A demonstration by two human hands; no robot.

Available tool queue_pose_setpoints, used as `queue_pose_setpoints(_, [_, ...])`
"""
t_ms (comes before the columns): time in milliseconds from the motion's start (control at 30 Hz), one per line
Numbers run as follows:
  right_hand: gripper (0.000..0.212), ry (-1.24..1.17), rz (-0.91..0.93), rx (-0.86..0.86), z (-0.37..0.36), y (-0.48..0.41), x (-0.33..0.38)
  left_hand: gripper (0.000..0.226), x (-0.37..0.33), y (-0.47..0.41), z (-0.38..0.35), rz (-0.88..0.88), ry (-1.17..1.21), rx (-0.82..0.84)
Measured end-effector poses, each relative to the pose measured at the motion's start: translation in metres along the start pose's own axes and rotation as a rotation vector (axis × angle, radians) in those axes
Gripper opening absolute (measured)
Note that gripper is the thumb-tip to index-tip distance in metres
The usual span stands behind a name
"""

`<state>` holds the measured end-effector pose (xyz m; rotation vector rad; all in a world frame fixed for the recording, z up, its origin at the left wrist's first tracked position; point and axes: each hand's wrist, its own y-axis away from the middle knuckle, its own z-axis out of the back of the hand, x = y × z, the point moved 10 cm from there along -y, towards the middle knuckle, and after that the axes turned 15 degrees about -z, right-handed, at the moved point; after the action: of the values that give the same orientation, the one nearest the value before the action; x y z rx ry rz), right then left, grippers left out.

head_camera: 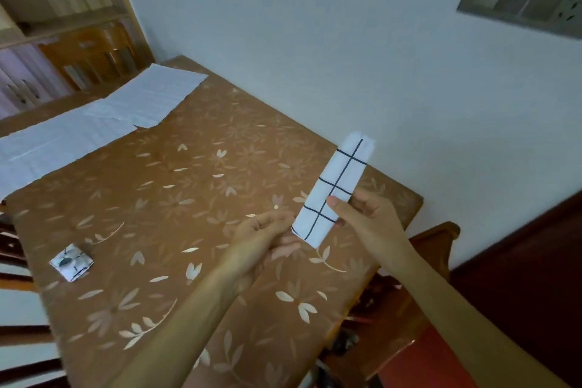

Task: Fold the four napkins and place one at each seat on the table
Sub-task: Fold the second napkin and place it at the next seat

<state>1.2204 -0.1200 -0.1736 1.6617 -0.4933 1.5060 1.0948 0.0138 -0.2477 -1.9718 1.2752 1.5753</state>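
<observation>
Right grip and left grip pinched a folded grid-lined napkin above the bench near its right edge; 1 small folded napkin lay near its left edge.

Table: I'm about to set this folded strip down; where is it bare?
Bare: the wide middle of the table, between the white sheets at the far end and the small folded napkin by the left edge, and all the near end. Crowded: only the far end, under the sheets.
</observation>
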Motion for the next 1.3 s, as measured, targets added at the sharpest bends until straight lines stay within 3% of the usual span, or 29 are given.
queue_pose_setpoints(100, [0.015,-0.007,0.009,-0.001,0.008,-0.003,-0.001,0.025,0.005,0.0,-0.01,-0.01,0.004,0.033])
queue_pose_setpoints(233, [0.02,0.037,-0.011,0.014,0.013,-0.006,-0.005,0.028,-0.012,-0.006,-0.025,-0.159,-0.159,0.087])
queue_pose_setpoints(400, [0.022,0.108,-0.031,0.064,0.014,-0.009,-0.012,0.02,-0.024,-0.003,-0.055,-0.274,-0.305,0.257])
queue_pose_setpoints(633, [0.029,0.102,-0.089,0.166,0.018,-0.008,-0.025,0.023,-0.02,-0.013,-0.063,-0.312,-0.349,0.307])
queue_pose_setpoints(767, [0.031,-0.115,-0.195,0.211,0.021,-0.011,-0.041,0.016,-0.013,-0.014,-0.068,-0.296,-0.214,0.29])
queue_pose_setpoints(1000, [0.023,-0.189,-0.222,0.172,0.03,-0.016,-0.052,0.042,0.003,-0.017,-0.073,-0.195,-0.13,0.244])
queue_pose_setpoints(1100, [0.038,-0.155,-0.211,0.196,0.031,-0.016,-0.053,0.02,0.001,-0.018,-0.071,-0.241,-0.204,0.232])
queue_pose_setpoints(1167, [0.033,-0.125,-0.207,0.176,0.034,-0.014,-0.055,0.006,-0.004,-0.014,-0.073,-0.32,-0.296,0.25])
queue_pose_setpoints(1233, [0.021,-0.082,-0.193,0.133,0.036,-0.012,-0.056,0.022,-0.003,-0.01,-0.077,-0.357,-0.323,0.266])
queue_pose_setpoints(1300, [0.039,-0.066,-0.218,0.141,0.037,-0.013,-0.061,0.029,-0.004,-0.006,-0.078,-0.387,-0.344,0.261])
